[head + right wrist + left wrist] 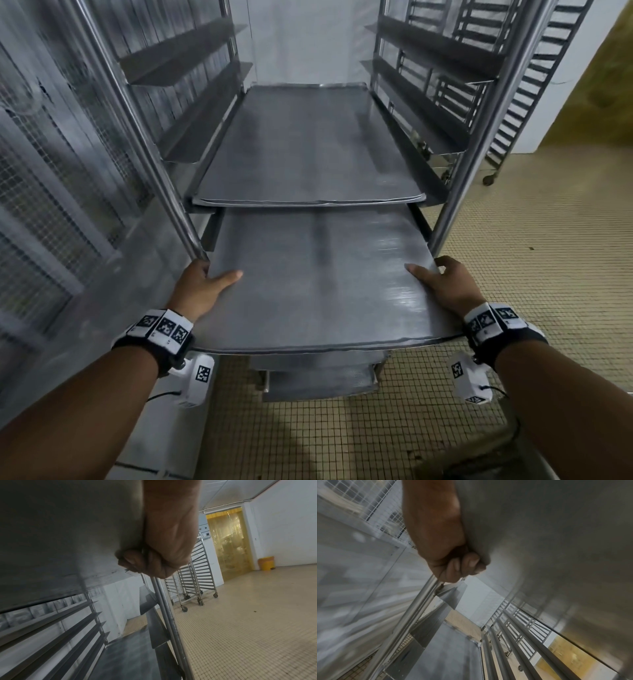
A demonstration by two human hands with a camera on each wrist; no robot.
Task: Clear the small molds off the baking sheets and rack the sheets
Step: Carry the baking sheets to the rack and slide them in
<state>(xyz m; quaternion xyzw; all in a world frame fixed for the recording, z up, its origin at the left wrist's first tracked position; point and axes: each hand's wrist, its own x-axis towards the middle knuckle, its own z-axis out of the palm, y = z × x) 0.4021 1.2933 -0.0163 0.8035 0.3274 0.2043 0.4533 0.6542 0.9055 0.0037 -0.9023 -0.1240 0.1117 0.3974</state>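
Note:
A bare grey baking sheet (315, 284) lies level, its far end under another sheet (308, 147) that sits on the rack's runners. My left hand (202, 281) grips the near sheet's left edge, thumb on top, fingers curled under it (465, 563). My right hand (442, 281) grips the right edge the same way, fingers curled beneath (137, 561). The sheet's underside (547, 534) fills much of both wrist views. No small molds are in view.
The steel rack's uprights (150, 144) and angled runners (421, 102) flank the sheets. Lower sheets (318, 383) show beneath. A mesh wall (44, 171) stands close on the left. More wheeled racks (193, 585), a yellow strip curtain (228, 540) and tiled floor (513, 257) lie right.

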